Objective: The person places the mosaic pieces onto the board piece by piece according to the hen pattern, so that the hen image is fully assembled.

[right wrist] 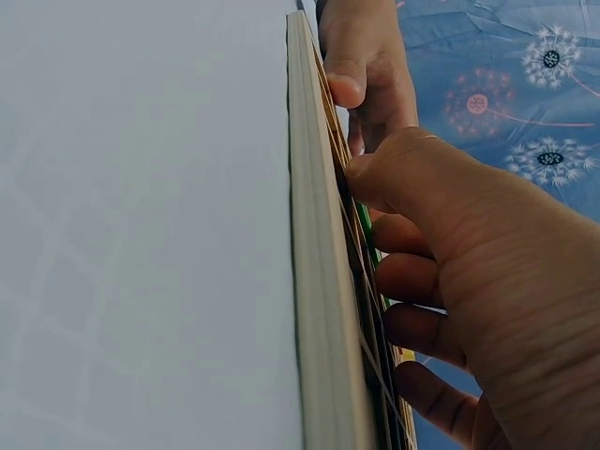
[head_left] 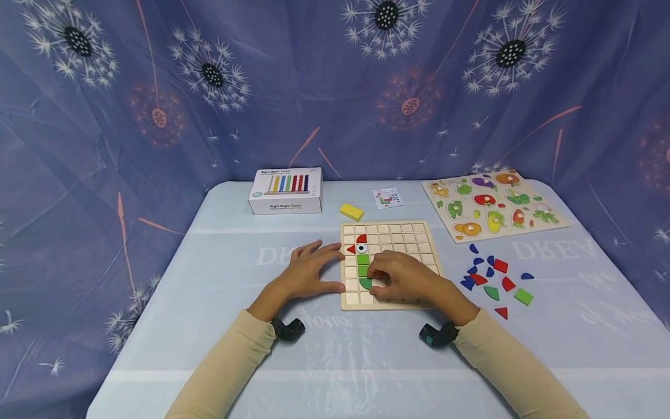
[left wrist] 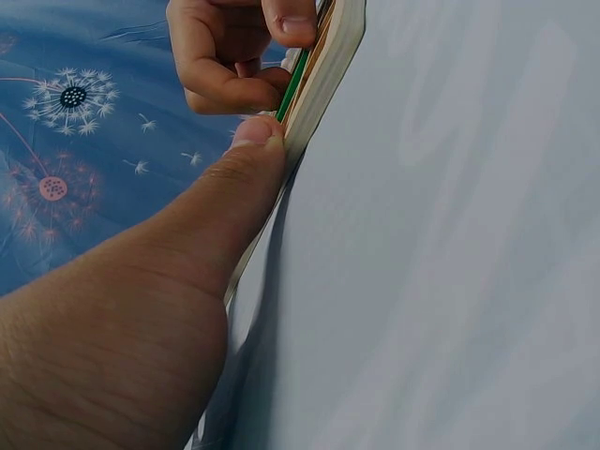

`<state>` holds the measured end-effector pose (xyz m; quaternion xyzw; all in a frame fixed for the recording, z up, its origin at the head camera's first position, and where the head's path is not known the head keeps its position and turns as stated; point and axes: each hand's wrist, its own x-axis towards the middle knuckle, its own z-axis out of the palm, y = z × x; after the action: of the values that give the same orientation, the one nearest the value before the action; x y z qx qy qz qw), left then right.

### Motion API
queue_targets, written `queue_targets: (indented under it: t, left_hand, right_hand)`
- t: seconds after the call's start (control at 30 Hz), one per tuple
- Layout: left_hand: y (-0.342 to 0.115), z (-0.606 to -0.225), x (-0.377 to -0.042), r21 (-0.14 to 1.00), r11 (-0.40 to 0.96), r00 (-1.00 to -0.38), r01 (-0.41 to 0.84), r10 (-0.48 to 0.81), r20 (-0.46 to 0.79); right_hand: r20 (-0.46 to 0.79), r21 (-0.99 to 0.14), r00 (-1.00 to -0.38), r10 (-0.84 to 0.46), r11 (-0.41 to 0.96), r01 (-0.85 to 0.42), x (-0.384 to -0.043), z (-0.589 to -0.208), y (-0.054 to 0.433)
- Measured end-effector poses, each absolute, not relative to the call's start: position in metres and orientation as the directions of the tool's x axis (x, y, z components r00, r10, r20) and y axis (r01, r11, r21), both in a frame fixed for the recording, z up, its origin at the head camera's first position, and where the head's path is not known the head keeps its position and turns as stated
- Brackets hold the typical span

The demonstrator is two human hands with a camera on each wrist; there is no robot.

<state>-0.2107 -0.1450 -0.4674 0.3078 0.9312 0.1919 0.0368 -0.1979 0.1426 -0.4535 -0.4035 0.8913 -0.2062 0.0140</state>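
A square wooden grid board (head_left: 387,306) lies on the table. Down its left part runs a figure of pieces: a red quarter circle (head_left: 361,238), a red triangle (head_left: 351,249), an eye tile (head_left: 362,248), two green squares (head_left: 363,265) and a green quarter circle (head_left: 364,283). My right hand (head_left: 403,274) is over the board, its curled fingers and thumb pinching at the green quarter circle, partly hiding it. With fingers and thumb spread, my left hand (head_left: 309,272) rests along the board's left edge; its thumb (left wrist: 253,141) touches the rim in the left wrist view.
Loose blue half circles, red pieces (head_left: 501,266) and green pieces (head_left: 524,297) lie scattered right of the board. Behind it are a yellow block (head_left: 351,212), a small picture card (head_left: 387,198) and a white box (head_left: 285,191). A vegetable puzzle board (head_left: 494,205) lies back right.
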Motion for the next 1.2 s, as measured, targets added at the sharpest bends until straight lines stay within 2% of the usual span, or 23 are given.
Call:
queue_targets:
  t: [0.3,0.5,0.83,1.07,1.2]
  left_hand:
    - [-0.14,-0.468,-0.212,0.37,0.732,-0.799,0.571,0.599,0.049]
    - [-0.139,-0.47,-0.212,0.363,0.74,-0.803,0.566,0.595,0.039]
    - [-0.141,-0.464,-0.211,0.378,0.739,-0.805,0.558,0.593,0.03]
    - [-0.142,-0.465,-0.211,0.368,0.75,-0.811,0.549,0.584,0.019]
    - [-0.143,-0.465,-0.21,0.381,0.746,-0.813,0.546,0.582,0.024]
  right_hand:
    - [0.169,-0.41,-0.679,-0.714,0.576,-0.707,-0.195,-0.447,0.157]
    - [0.227,-0.41,-0.68,-0.697,0.565,-0.716,-0.191,-0.436,0.194]
    - [0.265,-0.408,-0.833,-0.485,0.726,-0.553,-0.151,-0.428,0.293]
    - [0.186,-0.387,-0.94,-0.288,0.857,-0.339,-0.12,-0.431,0.371]
    - [0.076,-0.411,-0.978,-0.192,0.888,-0.206,-0.114,-0.437,0.396]
